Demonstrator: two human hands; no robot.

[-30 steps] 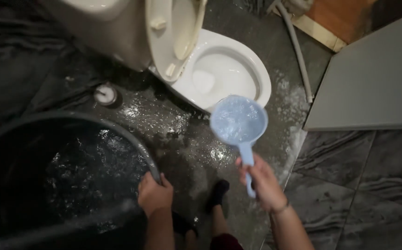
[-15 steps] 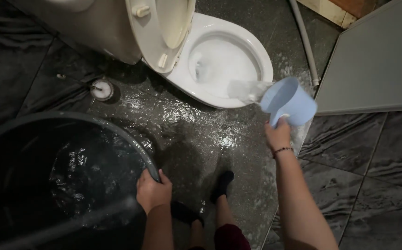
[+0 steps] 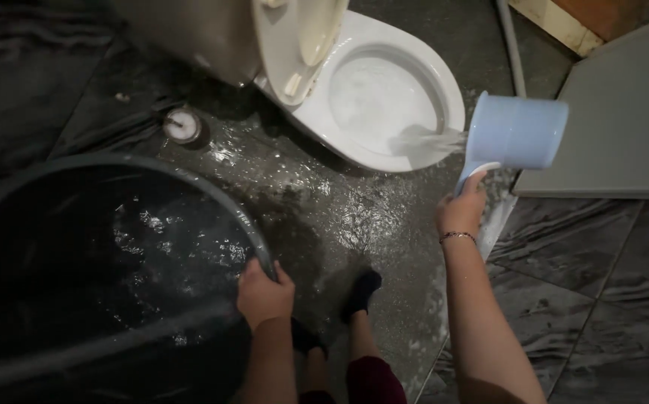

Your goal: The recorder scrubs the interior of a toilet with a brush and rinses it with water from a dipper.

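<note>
Dark, rounded plastic forms the water tub (image 3: 108, 269), whose thin rim the left hand (image 3: 263, 293) clasps. Beyond it spreads glossy wet stone floor (image 3: 324, 217). The right hand (image 3: 460, 212) grips the handle of a pale blue dipper (image 3: 517, 133), tipped sideways, spilling water into the smooth white toilet bowl (image 3: 384, 97) beside the tub.

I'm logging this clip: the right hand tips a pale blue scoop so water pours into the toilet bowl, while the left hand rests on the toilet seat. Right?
Not quite. The head view shows the left hand gripping the rim of the big dark water tub, not the seat. The rest holds: the right hand tips the pale blue scoop, pouring water into the toilet bowl.
</note>
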